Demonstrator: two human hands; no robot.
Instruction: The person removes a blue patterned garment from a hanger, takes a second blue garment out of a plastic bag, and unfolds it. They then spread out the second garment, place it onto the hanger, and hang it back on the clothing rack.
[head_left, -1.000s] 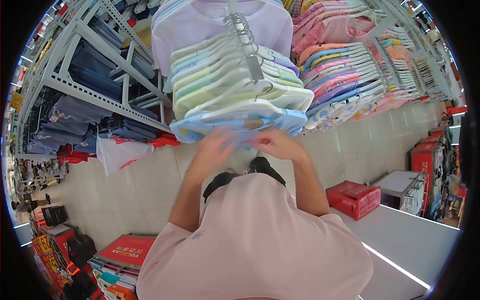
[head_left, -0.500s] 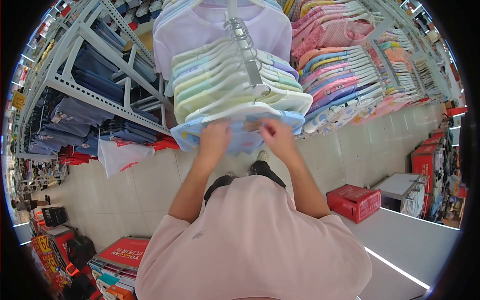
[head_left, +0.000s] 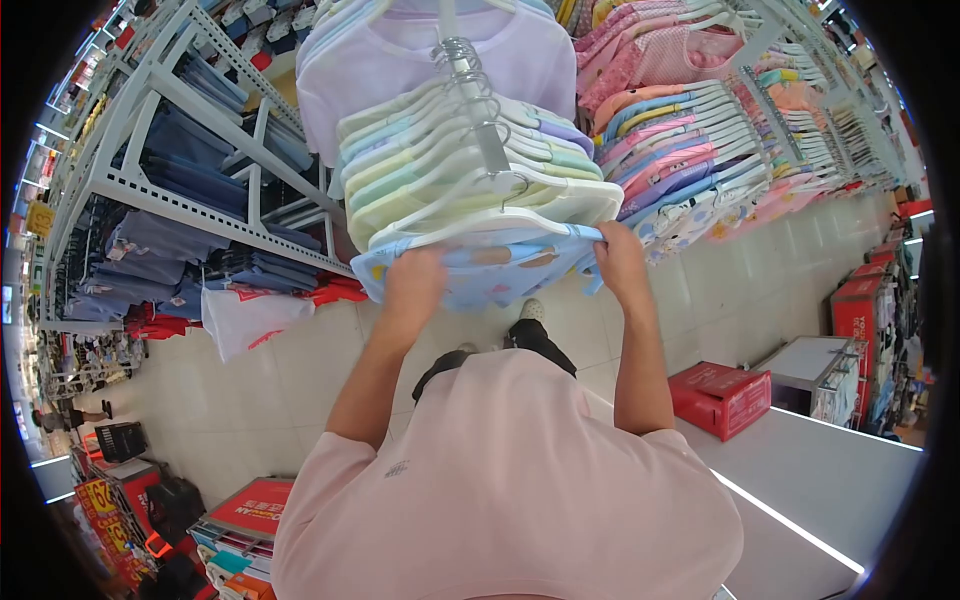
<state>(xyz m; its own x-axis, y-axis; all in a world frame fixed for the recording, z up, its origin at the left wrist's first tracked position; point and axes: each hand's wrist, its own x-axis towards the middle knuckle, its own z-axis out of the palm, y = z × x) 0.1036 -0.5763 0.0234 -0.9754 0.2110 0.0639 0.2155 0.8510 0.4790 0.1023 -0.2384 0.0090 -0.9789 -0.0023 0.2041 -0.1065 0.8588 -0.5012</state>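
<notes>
A light blue patterned top (head_left: 490,285) hangs on a white hanger (head_left: 512,222) at the front end of the metal rail (head_left: 490,150). My right hand (head_left: 622,262) is closed on the top's right shoulder, at the hanger's end. On the other side, my left hand (head_left: 413,287) is against the top's left front, its fingers smeared by motion. Behind this top, pale yellow, green and blue tops (head_left: 400,195) hang close together on white hangers. A lilac top (head_left: 350,85) faces forward further back.
Racks of dark blue clothes (head_left: 165,235) stand at left, with a white plastic bag (head_left: 250,320) hanging off one. Pink and multicoloured clothes (head_left: 690,150) line the right. A red box (head_left: 718,398) sits on a grey counter (head_left: 800,480) near my right elbow.
My right hand has moved right, from the top's middle to its right shoulder. My left hand has shifted slightly left and down. The top's front hangs more spread out.
</notes>
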